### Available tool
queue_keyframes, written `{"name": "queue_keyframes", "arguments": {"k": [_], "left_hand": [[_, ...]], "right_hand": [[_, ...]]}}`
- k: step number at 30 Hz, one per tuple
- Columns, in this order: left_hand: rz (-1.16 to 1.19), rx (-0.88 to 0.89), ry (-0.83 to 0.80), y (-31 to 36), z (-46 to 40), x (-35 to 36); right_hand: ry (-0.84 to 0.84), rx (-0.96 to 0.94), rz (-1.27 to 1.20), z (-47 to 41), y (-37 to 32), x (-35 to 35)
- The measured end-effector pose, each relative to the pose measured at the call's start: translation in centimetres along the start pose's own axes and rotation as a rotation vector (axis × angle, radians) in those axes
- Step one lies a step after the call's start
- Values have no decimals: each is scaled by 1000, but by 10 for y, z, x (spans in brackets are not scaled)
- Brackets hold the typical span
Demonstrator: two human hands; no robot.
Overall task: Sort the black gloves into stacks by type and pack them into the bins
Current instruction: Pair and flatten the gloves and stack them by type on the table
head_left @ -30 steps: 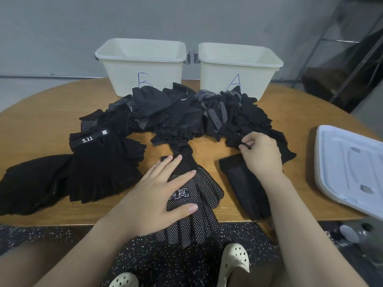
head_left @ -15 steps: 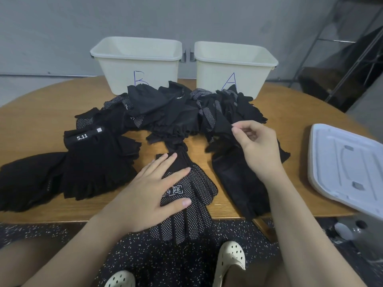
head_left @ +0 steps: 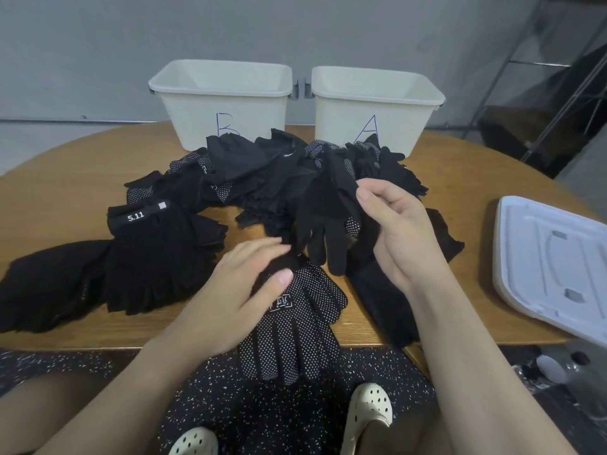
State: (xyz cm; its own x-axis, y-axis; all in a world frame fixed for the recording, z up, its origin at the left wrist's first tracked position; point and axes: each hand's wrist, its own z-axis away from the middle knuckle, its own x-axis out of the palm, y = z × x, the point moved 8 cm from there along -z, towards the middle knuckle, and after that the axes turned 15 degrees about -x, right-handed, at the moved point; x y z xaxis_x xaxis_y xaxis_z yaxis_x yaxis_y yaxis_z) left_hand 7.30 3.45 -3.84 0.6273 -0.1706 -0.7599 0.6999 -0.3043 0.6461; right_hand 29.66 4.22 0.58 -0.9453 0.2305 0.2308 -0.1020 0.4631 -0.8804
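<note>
My right hand pinches a black full-finger glove and holds it above the table, fingers hanging down. My left hand rests on the cuff end of a stack of dotted grip gloves at the front edge. A stack of fingerless gloves marked 5.11 lies to the left, with a plain black stack beside it. Another dark stack lies under my right wrist. An unsorted heap of black gloves stretches in front of bin B and bin A.
Both cream bins stand empty at the back of the round wooden table. A white lid lies at the right edge. My feet in cream clogs show below the table edge. A dark metal rack stands at the back right.
My right hand has lifted a full-finger glove out of the heap and raised it. My left hand has slid up towards the cuff of the dotted stack.
</note>
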Motion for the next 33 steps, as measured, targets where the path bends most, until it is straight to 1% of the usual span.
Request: {"name": "queue_keyframes", "arguments": {"k": [2,4,5,8,11,13,15,17,20,23,25,29,33], "left_hand": [[251,-93,83,1,-3,-11],[515,-192,89,1,-6,-17],[598,-221,76,3,-7,-19],[726,-242,34,8,-10,-26],[861,-221,-34,11,-11,-27],[928,-227,-35,9,-12,-27],[937,-249,5,7,-11,-30],[874,-242,65,7,-9,-35],[780,-184,140,9,-4,-44],[711,-115,189,12,1,-50],[657,-86,214,14,6,-53],[628,-103,263,12,12,-55],[618,-102,279,11,14,-57]], "right_hand": [[-25,43,-69,5,2,9],[-65,79,-146,11,4,20],[-82,95,-174,15,5,25],[-142,130,-205,25,8,40],[-206,144,-167,34,14,51],[-228,151,-159,39,17,55],[-252,149,-155,43,17,59],[-279,136,-130,46,13,62],[-348,131,-89,51,11,66],[-414,112,54,55,13,66],[-404,80,116,56,11,65],[-384,-15,200,54,8,66],[-394,5,195,56,11,65]]}}
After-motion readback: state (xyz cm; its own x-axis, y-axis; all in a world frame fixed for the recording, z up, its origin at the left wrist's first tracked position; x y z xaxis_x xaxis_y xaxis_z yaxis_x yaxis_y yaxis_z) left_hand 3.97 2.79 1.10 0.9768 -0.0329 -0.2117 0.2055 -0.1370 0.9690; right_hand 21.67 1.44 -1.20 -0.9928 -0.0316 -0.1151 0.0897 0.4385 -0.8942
